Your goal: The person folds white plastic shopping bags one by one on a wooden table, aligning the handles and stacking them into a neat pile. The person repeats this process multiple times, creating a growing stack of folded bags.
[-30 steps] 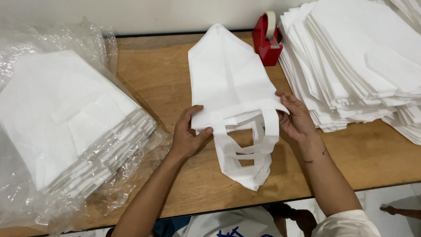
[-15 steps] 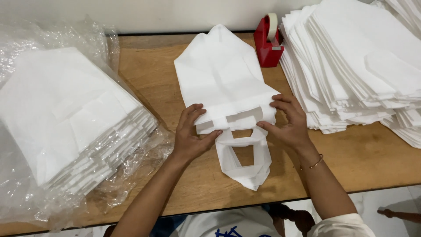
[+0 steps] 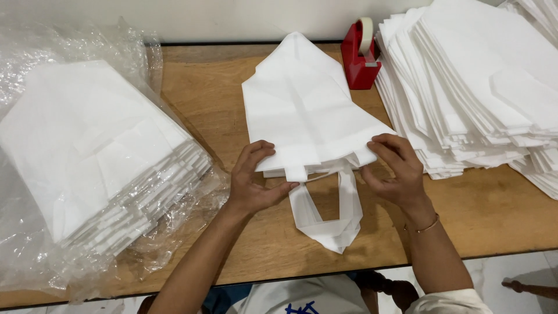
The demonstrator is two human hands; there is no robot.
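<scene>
- Lying flat near the middle of a wooden desk was a single white fabric bag, its bottom pointing toward the far wall and its loop handles trailing toward the person.
- The left hand gripped the bag's near edge at the left corner, thumb beneath and fingers curled over the top, pinching the folded layers.
- The right hand did the same at the right corner, fingertips pressing down on the cloth and thumb tucked under the edge. A thin bangle circled that wrist.
- The bag's sides looked folded inward already, giving it a tapered shape; the handles hung loose and unfolded, so the folding seemed partly done.
- To the left sat a thick stack of white bags resting in crinkled clear plastic wrap.
- To the right, a larger, looser pile of flat white bags spread to the desk's edge.
- A red tape dispenser stood at the back, between the middle bag and the right pile, just beside both.
- Which pile held finished bags could not be told.
</scene>
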